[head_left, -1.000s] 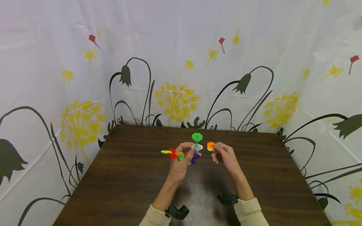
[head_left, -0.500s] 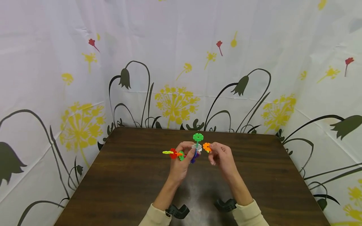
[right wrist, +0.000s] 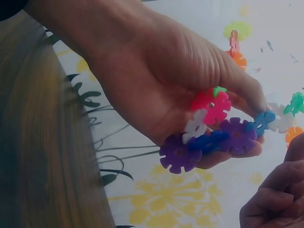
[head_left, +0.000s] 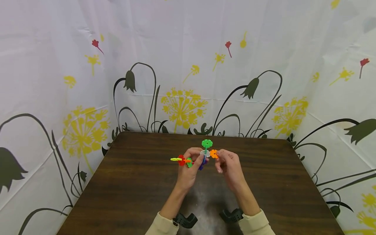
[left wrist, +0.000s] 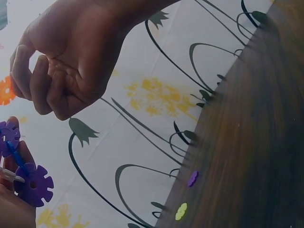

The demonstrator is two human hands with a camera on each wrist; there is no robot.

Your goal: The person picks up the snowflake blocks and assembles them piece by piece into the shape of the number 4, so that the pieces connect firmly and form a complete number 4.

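My left hand grips a linked chain of plastic snowflake discs, its thumb and fingers around the middle. Toward the left run a yellow disc, a red disc and a small green disc. At the other end a green disc stands above a white disc. Purple discs, a blue disc and a pink disc cross the left palm in the right wrist view. My right hand pinches an orange disc at the white disc's edge; whether they interlock, I cannot tell.
Both hands are above a dark wooden table. A loose purple disc and a yellow-green disc lie near its edge in the left wrist view. A flower-printed white curtain encloses the back and sides.
My right hand has moved left, bringing the orange disc from a gap away up to the white disc. The left hand keeps its grip on the chain and has shifted slightly right.
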